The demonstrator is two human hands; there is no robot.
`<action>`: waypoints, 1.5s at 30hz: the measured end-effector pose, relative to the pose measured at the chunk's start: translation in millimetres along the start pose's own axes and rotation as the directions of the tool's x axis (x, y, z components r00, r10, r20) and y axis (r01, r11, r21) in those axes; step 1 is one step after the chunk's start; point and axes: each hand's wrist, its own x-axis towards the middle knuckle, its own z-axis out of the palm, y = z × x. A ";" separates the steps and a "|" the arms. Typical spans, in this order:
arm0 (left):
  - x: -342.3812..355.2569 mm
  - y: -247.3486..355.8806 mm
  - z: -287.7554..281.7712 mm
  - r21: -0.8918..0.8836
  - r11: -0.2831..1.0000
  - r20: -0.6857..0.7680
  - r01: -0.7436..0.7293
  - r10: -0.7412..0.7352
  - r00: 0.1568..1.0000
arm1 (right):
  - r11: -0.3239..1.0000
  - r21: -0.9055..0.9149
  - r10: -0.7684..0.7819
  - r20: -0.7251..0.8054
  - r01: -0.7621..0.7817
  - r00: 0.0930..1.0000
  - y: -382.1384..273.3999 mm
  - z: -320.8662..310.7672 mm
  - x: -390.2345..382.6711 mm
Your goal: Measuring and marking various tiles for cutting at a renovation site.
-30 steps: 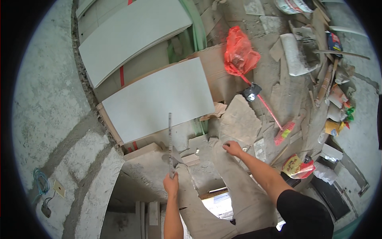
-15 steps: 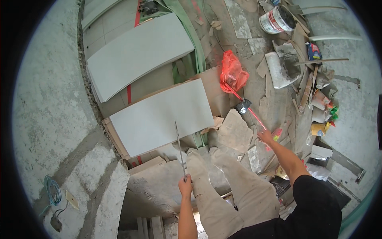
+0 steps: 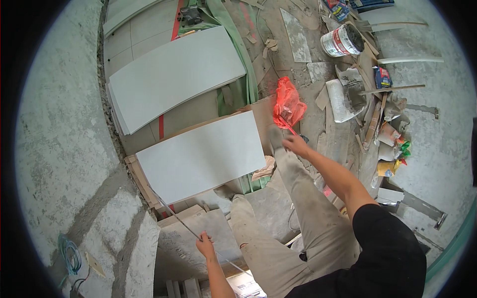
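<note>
Thin rod [image 3: 177, 217] sits in left hand [image 3: 205, 245]; a bucket [image 3: 343, 40] bears red labelling [image 3: 338, 37].

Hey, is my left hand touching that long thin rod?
Touching. The head view shows the left hand with its fingers closed around the thin rod, which slants out beyond them.

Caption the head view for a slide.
Left hand holding a thin strip near a white panel; right hand near a red bag.
</note>
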 end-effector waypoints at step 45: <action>-122.1 -5.6 360.8 0.445 0.816 -0.337 0.369 -0.229 0.913 | 0.999 0.014 -0.031 -0.314 0.037 0.949 -48.2 -39.2 586.5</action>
